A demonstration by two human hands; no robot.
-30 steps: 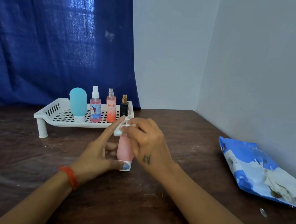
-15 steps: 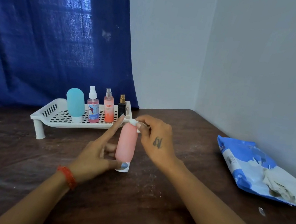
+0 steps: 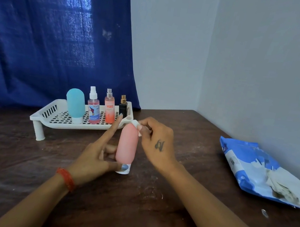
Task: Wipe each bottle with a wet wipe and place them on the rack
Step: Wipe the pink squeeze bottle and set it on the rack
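On the far left of the table [image 3: 21, 162] stands my white rack [image 3: 51, 118], a slotted tray on short legs. It holds four bottles upright in a row: a teal bottle [image 3: 75, 105] resting on its white cap, then a pink spray bottle [image 3: 93, 108], an orange spray bottle [image 3: 109, 110] and a small black bottle [image 3: 122, 106] at the right end. Each stands apart from its neighbour, and there looks to be room at the near edge for one more.

Nearer to me, my left hand [image 3: 98, 154] pinches the pink bottle [image 3: 127, 146] low down, thumb on its white cap at the bottom, forefinger stretched up along its side. It stands cap-down on the table, just in front of the rack's right corner. I judge it light and soft-walled, perhaps slick once damp, so the firm cap is the surer place to hold.

My right hand [image 3: 157, 143] pinches a small wet wipe [image 3: 136, 125] against the bottle's rounded top.

Far right, well apart, lies the blue wipe pack [image 3: 250, 163], open, with crumpled white wipes showing at its mouth.
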